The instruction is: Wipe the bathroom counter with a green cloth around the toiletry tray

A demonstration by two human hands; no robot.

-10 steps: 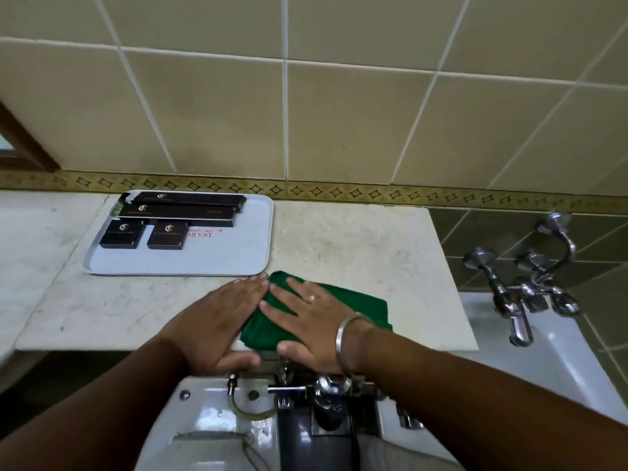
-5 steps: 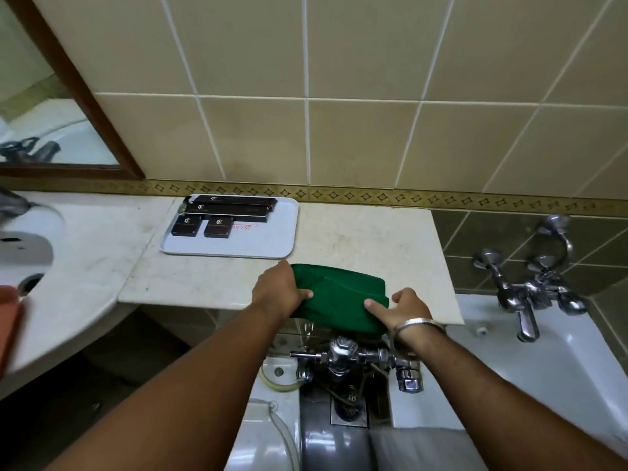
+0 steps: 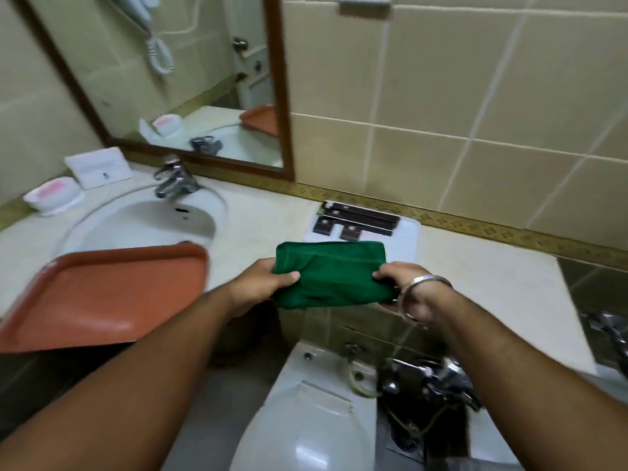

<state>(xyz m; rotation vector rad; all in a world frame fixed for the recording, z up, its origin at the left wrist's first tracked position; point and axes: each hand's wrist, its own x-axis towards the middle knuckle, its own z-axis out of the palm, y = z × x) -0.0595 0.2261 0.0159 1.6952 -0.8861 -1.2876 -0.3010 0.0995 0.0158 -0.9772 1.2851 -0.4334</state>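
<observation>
Both our hands hold the folded green cloth (image 3: 331, 275) up off the bench (image 3: 475, 283), just in front of the white tray (image 3: 409, 239). Our left hand (image 3: 261, 287) has its fingers (image 3: 289, 277) closed over the cloth's left end, thumb on top; our right hand (image 3: 404, 290), a bangle at its wrist, pinches the right end. The cloth hangs between them in a soft wad, sagging a little, so we judge it light, limp and easy to bunch. It should wipe best pressed flat under one palm. Dark boxes (image 3: 356, 220) lie at the tray's far end and look light enough to shift if knocked. Left of the tray are a sink (image 3: 136, 222) and an orange tray (image 3: 102, 294).
</observation>
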